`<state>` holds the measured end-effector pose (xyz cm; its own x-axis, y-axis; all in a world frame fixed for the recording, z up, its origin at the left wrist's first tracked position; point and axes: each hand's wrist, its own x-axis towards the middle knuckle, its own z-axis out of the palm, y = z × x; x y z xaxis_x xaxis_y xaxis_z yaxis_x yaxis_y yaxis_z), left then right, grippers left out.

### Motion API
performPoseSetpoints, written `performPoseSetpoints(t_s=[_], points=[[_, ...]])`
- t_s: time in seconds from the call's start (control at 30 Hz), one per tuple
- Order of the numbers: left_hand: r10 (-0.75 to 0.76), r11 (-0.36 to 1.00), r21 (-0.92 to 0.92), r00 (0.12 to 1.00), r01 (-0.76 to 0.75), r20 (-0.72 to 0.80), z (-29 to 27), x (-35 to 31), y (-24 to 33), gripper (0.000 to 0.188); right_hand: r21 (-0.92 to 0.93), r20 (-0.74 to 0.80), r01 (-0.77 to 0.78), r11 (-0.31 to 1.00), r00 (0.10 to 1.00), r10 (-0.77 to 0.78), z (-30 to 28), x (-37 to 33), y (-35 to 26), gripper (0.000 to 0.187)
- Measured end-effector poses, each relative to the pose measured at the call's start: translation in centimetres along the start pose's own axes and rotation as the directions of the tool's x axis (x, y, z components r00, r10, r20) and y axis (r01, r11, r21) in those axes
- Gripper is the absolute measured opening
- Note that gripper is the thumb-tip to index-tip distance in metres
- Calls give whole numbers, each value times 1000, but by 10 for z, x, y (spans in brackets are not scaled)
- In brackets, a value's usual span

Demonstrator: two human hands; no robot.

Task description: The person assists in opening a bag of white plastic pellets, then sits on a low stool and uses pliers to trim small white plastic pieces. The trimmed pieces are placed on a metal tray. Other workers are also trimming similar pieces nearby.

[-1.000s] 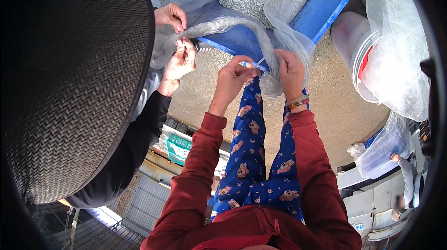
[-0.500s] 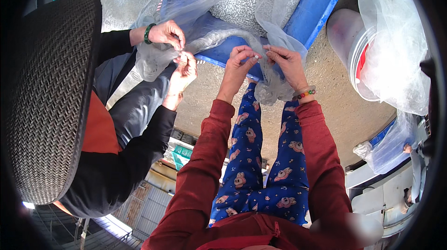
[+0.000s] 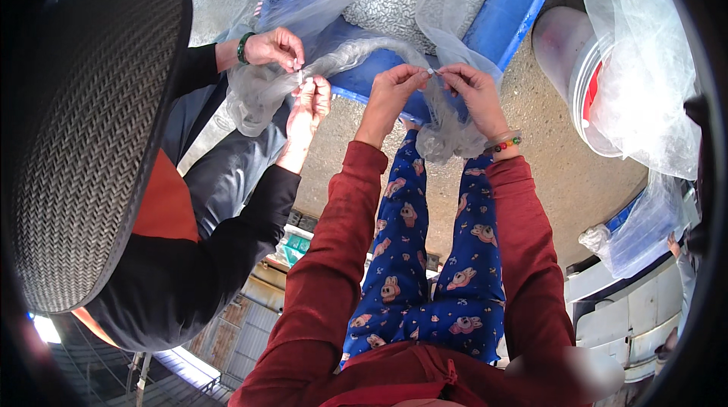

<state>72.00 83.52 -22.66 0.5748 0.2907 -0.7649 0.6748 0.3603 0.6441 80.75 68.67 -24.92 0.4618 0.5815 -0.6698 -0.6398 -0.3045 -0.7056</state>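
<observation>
Closer together than half a second ago, the left hand (image 3: 390,100) and right hand (image 3: 478,96) now meet at their fingertips by a small white piece (image 3: 431,71), in front of the blue tub (image 3: 504,16). Left thumb and forefinger pinch that piece; the right fingertips are pressed together just beside it, on what I cannot tell. Clumped mesh netting (image 3: 447,140) hangs below, and a twisted length of net (image 3: 364,49) arcs across the tub's near wall to a co-worker's hands (image 3: 277,47). Loose mesh also veils part of the white pellets (image 3: 387,1) inside. At right, a bucket (image 3: 557,43) tilts, more pale net (image 3: 644,66) covering part of its mouth. A dark woven hat (image 3: 98,141) blocks much of the left side
</observation>
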Motion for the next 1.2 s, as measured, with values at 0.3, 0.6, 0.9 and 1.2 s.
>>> performPoseSetpoints(t_s=[0.3,0.6,0.9,1.2], points=[[-4,997,72,999,8,-51,1,0,-2,17,-32,26,-39,999,999,40,-1,-1,-3,17],[-53,998,59,949,36,310,-20,1,-1,13,-132,161,71,989,986,-49,-6,-1,-6,14],[-115,986,155,937,66,331,-23,1,-11,15,-264,295,39,964,955,42,-10,-1,-10,19],[-98,977,207,962,45,255,-24,1,-17,17,-205,271,-30,978,959,86,-10,-1,-7,21]])
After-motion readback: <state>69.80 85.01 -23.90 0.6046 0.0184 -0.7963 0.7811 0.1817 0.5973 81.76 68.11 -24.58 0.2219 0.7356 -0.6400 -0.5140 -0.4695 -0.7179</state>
